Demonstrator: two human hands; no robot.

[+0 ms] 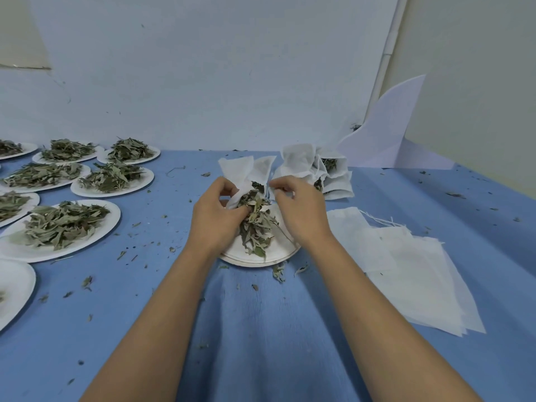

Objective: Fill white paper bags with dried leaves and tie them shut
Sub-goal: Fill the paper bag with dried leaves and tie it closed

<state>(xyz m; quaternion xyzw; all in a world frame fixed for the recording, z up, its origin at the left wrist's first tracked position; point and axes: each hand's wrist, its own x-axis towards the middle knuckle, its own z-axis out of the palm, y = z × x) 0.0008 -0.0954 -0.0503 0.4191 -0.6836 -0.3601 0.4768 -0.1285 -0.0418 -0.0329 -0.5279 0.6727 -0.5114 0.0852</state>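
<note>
Head view: the white paper bag (pixel 249 169) tilts above a paper plate (pixel 261 258), mouth toward the person. The left hand (pixel 216 219) curls its fingers (pixel 227 184) round the bag's near rim and a clump of dried leaves (pixel 256 224). The right hand (pixel 301 211) pinches the opposite rim. Filled bags (pixel 333 181) sit just behind, and flat bags (pixel 417 274) lie to the right on the bench (pixel 261 329).

Makeshift packing room: leaf plates (pixel 114 216), blue table (pixel 261 329).
</note>
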